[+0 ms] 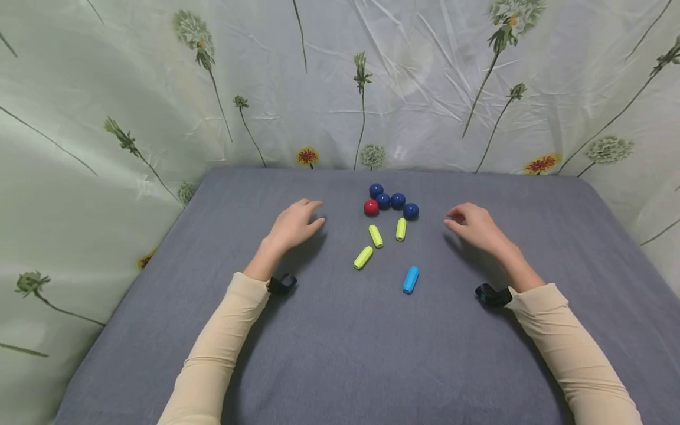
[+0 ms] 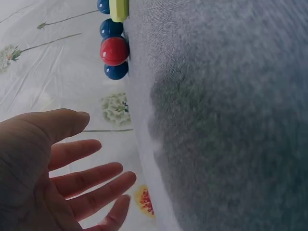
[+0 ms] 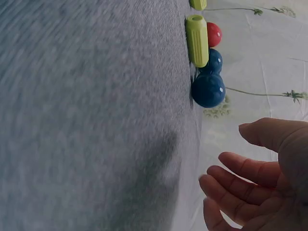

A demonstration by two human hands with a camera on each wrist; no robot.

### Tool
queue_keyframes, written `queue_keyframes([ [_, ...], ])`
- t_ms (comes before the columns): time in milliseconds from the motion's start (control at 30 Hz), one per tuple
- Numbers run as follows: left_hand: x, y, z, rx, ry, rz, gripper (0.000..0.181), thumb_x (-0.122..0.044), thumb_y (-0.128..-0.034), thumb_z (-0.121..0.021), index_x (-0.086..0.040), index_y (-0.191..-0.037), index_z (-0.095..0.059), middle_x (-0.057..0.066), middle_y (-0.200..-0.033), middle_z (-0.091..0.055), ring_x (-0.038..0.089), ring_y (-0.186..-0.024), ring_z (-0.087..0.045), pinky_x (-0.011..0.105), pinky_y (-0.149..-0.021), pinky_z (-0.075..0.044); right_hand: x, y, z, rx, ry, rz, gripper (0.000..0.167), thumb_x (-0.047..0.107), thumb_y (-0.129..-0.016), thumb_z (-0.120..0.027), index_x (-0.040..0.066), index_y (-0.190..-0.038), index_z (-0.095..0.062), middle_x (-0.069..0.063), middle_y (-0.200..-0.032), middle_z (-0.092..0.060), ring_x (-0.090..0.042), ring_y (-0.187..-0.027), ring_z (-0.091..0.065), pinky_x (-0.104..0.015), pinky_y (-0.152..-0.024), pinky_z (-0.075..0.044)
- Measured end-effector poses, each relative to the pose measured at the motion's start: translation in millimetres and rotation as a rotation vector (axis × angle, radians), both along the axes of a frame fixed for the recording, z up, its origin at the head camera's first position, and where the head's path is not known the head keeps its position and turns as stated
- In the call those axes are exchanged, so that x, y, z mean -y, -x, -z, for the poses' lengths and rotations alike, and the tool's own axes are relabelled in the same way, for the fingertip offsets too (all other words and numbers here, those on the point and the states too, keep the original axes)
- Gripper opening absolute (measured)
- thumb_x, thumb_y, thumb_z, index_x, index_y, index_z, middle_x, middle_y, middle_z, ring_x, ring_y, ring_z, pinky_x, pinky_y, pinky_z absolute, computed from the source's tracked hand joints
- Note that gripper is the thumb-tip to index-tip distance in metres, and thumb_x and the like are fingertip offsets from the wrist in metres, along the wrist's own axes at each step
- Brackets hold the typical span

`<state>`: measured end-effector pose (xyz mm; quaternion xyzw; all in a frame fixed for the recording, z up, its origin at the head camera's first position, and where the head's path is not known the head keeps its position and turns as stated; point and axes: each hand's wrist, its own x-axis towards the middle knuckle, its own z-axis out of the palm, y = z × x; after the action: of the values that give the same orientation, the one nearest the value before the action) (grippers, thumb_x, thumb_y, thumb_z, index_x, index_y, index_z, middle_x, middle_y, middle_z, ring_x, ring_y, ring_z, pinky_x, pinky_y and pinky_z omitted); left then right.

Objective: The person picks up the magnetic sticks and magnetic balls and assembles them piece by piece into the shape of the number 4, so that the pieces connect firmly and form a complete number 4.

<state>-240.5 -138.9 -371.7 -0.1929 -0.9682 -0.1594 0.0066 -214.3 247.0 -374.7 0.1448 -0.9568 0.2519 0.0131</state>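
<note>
Head view showed both hands above a grey cloth (image 1: 329, 354), one on each side of the small pcs. L hand (image 1: 294, 225) was to the left of the red ball (image 1: 370, 207), w/ thumb & fingers apart and nothing btwn them. R hand (image 1: 475, 227) was to the right of the dark blue balls (image 1: 398, 200), its fingers slightly bent, thumb apart, also holding nothing. These four balls lay close together at the far part of cloth, w/ the red one just beside. Three yellow-green cylinders (image 1: 375, 236) lay nearer to the person, apart from each other, & one light blue cylinder (image 1: 411, 280) was nearest.
</note>
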Motion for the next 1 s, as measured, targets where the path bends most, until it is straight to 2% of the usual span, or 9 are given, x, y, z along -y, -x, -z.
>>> queue_keyframes([
  [133,-6.1,1.7,1.6,0.000,-0.015,-0.003,0.042,-0.029,-0.0935,-0.055,-0.008,-0.130,-0.054,0.014,-0.129,-0.057,0.030,-0.119,-0.055,0.046,-0.096,-0.044,5,2.9,1.1,0.019,0.008,-0.010,0.030,0.015,-0.093,-0.053,-0.009,-0.109,-0.061,-0.027,-0.103,-0.063,-0.036,-0.096,-0.059,-0.050,-0.084,-0.045],
  [500,-29.7,11.5,3.9,0.084,-0.061,-0.007,0.041,-0.029,-0.0932,-0.056,-0.010,-0.130,-0.055,0.011,-0.130,-0.057,0.025,-0.112,-0.060,0.045,-0.089,-0.049,28,11.8,8.6,0.065,0.006,-0.047,0.025,0.014,-0.091,-0.056,-0.006,-0.103,-0.065,-0.021,-0.096,-0.067,-0.029,-0.086,-0.061,-0.041,-0.075,-0.048],
  [733,-40.5,20.0,6.0,0.102,-0.085,0.005,0.040,-0.028,-0.0932,-0.056,-0.011,-0.129,-0.056,0.010,-0.126,-0.059,0.024,-0.112,-0.059,0.044,-0.090,-0.048,44,15.2,9.8,0.086,0.007,-0.078,0.025,0.015,-0.090,-0.057,-0.005,-0.101,-0.066,-0.020,-0.093,-0.068,-0.025,-0.080,-0.061,-0.037,-0.071,-0.047],
  [1000,-55.1,28.6,7.4,0.135,-0.098,0.029,0.040,-0.027,-0.0933,-0.056,-0.011,-0.130,-0.055,0.010,-0.127,-0.060,0.025,-0.114,-0.058,0.044,-0.092,-0.048,59,19.6,10.0,0.125,-0.012,-0.066,0.027,0.020,-0.090,-0.059,-0.003,-0.101,-0.068,-0.018,-0.092,-0.069,-0.023,-0.077,-0.061,-0.037,-0.072,-0.048],
])
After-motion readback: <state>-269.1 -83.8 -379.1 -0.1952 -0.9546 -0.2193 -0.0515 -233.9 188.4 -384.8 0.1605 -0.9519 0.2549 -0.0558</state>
